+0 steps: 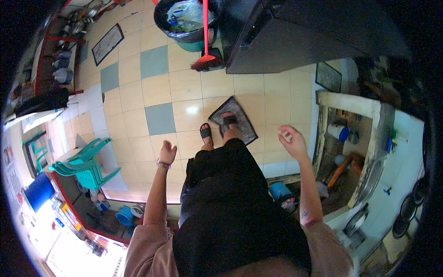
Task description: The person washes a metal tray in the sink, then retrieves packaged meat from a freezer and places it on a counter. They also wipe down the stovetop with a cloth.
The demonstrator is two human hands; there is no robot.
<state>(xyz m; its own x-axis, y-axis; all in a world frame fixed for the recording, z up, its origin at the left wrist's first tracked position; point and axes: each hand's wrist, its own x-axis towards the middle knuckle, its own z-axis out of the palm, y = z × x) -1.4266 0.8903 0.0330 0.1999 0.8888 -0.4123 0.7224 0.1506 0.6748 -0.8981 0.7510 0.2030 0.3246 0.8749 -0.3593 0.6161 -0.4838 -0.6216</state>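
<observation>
My left hand [167, 152] hangs beside my body over the tiled floor [190, 83], with its fingers loosely curled and nothing in it. A bracelet [164, 164] circles that wrist. My right hand [293, 141] is raised on the other side, thumb and fingers apart, holding nothing. Below, one sandaled foot [229, 119] rests on a grey floor mat [244, 121] with a dark border. The other foot, in a dark sandal [205, 132], stands on the tiles. Dark clothing [238, 207] covers my front.
Ahead are a lined bin [193, 45] holding plastic bags, a red-handled broom [206, 41] and a dark appliance, probably a refrigerator [283, 45]. Stacked green plastic chairs [90, 166] stand left. An open low cupboard [349, 104] lies right. Another mat [108, 44] is farther off.
</observation>
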